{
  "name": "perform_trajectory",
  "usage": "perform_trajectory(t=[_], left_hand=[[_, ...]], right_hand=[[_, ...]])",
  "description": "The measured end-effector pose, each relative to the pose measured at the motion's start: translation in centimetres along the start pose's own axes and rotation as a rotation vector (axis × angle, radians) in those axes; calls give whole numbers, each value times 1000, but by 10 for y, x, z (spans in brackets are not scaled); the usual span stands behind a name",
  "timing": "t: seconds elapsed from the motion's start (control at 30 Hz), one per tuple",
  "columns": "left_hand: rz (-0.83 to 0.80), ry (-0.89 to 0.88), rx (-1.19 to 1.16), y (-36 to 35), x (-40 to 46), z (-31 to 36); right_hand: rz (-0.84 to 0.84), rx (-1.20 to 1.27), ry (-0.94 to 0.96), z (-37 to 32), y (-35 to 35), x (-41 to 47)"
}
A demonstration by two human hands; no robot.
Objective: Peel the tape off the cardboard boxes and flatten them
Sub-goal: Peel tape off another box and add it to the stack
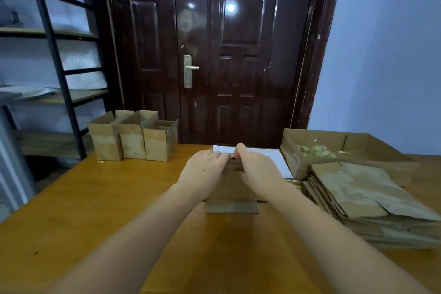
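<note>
Both hands (232, 169) grip one cardboard box (232, 188).

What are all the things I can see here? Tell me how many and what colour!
standing boxes: three, brown, far left of table, tops open
box in hands: one, brown, table centre
flattened boxes: one stack, brown, right of table
tray box: one, brown, far right, holds crumpled tape
white sheet: one, behind the hands
table: one, orange-brown wood
door: one, dark brown, behind the table
shelf rack: one, black, left
left hand: grips the box top
right hand: grips the box top
</note>
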State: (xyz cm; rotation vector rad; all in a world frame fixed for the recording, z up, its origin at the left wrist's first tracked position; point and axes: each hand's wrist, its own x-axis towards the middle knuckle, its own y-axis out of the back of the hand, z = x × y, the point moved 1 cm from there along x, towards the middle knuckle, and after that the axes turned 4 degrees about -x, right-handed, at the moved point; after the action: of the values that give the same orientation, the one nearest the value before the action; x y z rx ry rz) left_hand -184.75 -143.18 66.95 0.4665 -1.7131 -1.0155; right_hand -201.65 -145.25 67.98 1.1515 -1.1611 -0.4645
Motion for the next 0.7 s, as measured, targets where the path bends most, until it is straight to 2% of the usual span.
perform_trajectory(t=[0.1, 0.2, 0.33, 0.57, 0.7], left_hand=[[48, -105, -132, -18, -27, -3], [71, -174, -123, -38, -51, -1], [98, -167, -182, -41, -56, -4], [-241, 26, -208, -17, -11, -22], [-431, 94, -208, -13, 15, -39]], right_hand=[[84, -63, 50, 0, -21, -26], [167, -124, 149, -1, -48, -46], [254, -84, 181, 2, -61, -52], [248, 19, 158, 2, -57, -52], [82, 117, 130, 6, -48, -54]])
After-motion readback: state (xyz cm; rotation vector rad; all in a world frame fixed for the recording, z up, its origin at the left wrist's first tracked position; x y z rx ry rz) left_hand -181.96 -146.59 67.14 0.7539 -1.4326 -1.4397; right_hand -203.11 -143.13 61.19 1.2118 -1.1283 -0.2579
